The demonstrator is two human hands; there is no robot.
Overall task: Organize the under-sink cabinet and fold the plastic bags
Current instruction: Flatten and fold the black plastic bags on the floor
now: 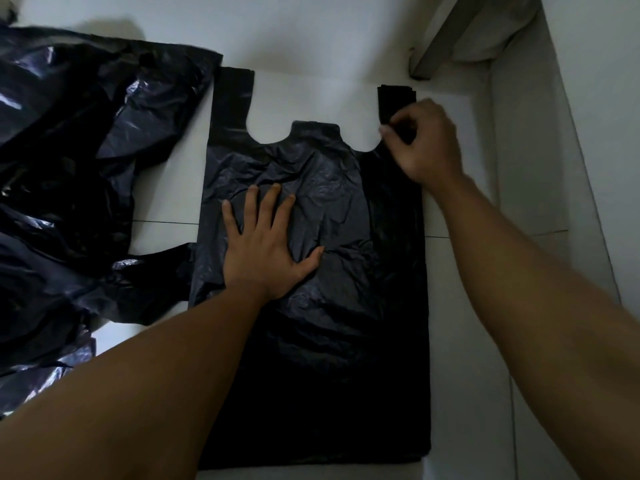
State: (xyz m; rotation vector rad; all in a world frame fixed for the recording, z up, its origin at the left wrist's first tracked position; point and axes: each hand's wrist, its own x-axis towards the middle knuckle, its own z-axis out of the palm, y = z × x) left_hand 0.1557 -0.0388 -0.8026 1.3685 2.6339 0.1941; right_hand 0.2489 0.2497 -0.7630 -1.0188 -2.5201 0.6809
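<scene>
A black plastic vest-style bag [346, 306] lies spread flat on the white tiled floor [311, 64], filling the centre of the frame from the bottom edge up to its two handles. My left hand [266, 251] lies palm-down on the bag's creased upper half, just left of centre. Its fingers [250, 206] are straight and spread, pressing the plastic against the floor and gripping nothing.

My right hand [426, 143] is at the upper right of the frame, its fingers curled, with thumb and fingertips pinching the upper-right handle strap [393, 98]. That strap looks doubled over on itself above my knuckles. The upper-left handle strap [231, 98] lies flat and straight, pointing to the top of the frame.

A heap of crumpled black plastic bags [69, 168] fills the left side of the frame, and its near edge touches the flat bag's left side. A white upright panel [554, 168] runs down the right side of the frame, with a grey slanted bar [446, 32] at the upper right.
</scene>
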